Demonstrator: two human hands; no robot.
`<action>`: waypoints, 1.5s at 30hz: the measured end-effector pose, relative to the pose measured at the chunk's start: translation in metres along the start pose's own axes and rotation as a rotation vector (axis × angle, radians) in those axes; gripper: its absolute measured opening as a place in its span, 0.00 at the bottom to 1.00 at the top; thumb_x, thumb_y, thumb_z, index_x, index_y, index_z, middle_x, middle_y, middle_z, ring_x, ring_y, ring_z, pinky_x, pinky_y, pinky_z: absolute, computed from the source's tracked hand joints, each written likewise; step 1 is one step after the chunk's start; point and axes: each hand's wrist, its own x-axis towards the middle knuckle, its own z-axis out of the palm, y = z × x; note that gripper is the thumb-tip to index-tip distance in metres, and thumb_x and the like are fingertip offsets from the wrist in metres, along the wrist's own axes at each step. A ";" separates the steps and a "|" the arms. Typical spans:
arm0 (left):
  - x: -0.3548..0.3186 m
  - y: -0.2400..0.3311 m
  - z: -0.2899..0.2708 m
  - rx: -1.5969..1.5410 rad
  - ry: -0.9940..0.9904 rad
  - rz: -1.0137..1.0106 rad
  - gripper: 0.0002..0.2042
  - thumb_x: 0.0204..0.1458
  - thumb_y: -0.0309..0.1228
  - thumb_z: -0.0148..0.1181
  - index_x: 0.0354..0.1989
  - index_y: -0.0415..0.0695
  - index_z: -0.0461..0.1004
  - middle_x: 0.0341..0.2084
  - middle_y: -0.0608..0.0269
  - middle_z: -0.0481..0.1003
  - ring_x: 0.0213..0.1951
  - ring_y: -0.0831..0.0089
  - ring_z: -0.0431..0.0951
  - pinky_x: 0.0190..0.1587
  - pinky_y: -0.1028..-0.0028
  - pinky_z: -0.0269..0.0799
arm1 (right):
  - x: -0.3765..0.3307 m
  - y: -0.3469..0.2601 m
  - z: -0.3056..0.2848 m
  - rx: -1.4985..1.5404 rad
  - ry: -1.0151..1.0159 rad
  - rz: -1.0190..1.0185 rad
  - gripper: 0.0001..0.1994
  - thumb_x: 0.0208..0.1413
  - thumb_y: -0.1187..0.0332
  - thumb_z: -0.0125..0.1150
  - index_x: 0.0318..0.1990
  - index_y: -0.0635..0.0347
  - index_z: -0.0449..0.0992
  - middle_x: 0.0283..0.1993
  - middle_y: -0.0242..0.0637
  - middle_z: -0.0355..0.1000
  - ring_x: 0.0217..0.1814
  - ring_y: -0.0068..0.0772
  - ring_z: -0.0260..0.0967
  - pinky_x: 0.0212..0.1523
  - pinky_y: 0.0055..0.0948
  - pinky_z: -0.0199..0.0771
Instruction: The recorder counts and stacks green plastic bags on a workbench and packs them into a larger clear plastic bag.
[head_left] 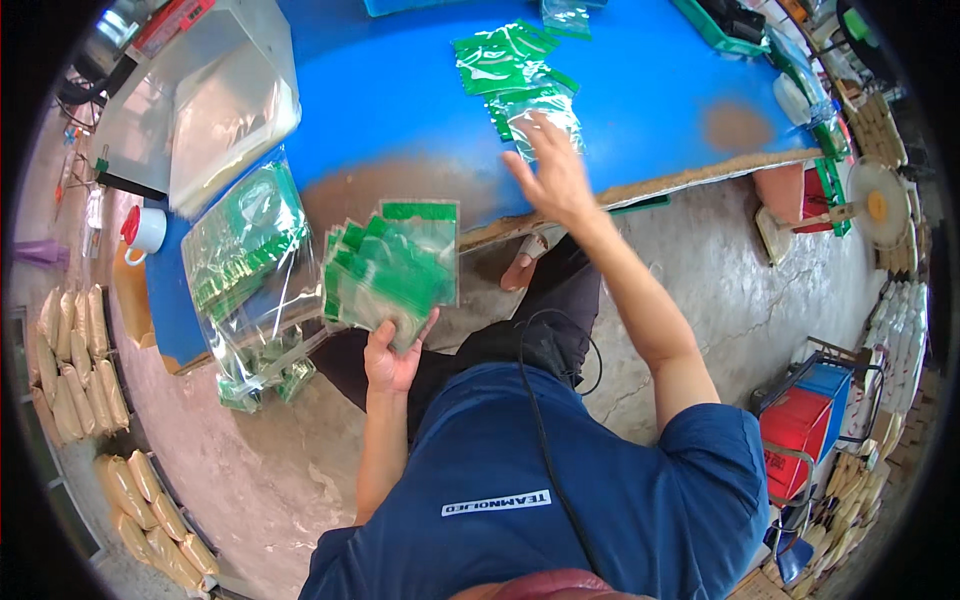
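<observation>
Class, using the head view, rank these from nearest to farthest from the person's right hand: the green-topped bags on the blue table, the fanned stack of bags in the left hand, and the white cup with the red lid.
From the right hand:
1. Green-topped bags on the blue table, under the fingertips.
2. Fanned stack of bags, lower left, held by the left hand.
3. White cup with red lid, far left table edge.

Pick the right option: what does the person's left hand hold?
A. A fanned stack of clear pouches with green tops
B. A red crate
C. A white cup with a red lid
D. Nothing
A: the left hand grips a fanned stack of green-topped pouches from below.
</observation>
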 end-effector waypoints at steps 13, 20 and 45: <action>0.007 -0.012 0.021 -0.120 -0.058 -0.114 0.33 0.45 0.27 0.71 0.62 0.40 0.66 0.58 0.56 0.72 0.62 0.55 0.69 0.69 0.41 0.56 | -0.012 -0.038 0.005 0.296 -0.318 0.005 0.15 0.61 0.66 0.59 0.51 0.64 0.76 0.52 0.50 0.76 0.56 0.53 0.72 0.56 0.43 0.71; -0.002 -0.008 -0.010 -0.047 -0.088 -0.041 0.37 0.46 0.29 0.70 0.66 0.38 0.60 0.62 0.51 0.68 0.65 0.49 0.65 0.70 0.39 0.51 | -0.006 0.023 0.021 -0.430 -0.303 -0.277 0.36 0.60 0.40 0.52 0.65 0.60 0.66 0.68 0.54 0.60 0.75 0.62 0.47 0.70 0.66 0.44; 0.050 0.076 0.136 0.821 -0.177 0.367 0.25 0.42 0.23 0.73 0.51 0.38 0.74 0.38 0.60 0.79 0.43 0.68 0.80 0.49 0.69 0.75 | 0.044 -0.091 -0.005 0.892 -0.547 -0.048 0.70 0.26 0.46 0.85 0.74 0.63 0.42 0.72 0.54 0.54 0.76 0.49 0.50 0.74 0.42 0.47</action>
